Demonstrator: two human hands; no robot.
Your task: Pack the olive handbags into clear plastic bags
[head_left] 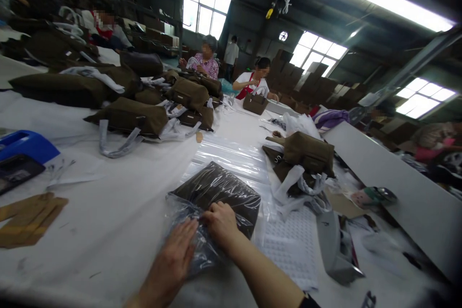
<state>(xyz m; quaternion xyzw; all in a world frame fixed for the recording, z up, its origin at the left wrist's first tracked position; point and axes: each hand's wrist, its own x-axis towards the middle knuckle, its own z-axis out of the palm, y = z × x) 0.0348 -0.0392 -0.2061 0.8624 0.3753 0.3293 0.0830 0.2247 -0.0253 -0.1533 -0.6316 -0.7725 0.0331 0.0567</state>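
Clear crinkled plastic bag [202, 231] wraps a dark brown flat folded fabric piece [218, 190], lying on the white cloth-covered table [119, 221] near its front edge, straight ahead of the person. Left hand [175, 255] flat, fingers together, pressing the loose bag end down, no clamp. Right hand [220, 221] with fingers curled, pinching the plastic at the fabric's near edge. Hands nearly touching. Open white table to the left of the bag; tan cardboard pieces [29, 219] and a blue plastic box [25, 147] sit well apart at the left edge. Stack of flat clear plastic bags [231, 154] just behind the fabric. White perforated sheet [292, 245] just beside it on the right, then an olive-brown handbag with white wrapped straps [306, 154]. More olive-brown handbags [130, 115] piled far left. Grey partition board [390, 187] bounds the right side. Other workers sit at the far end, under big windows and a strip light
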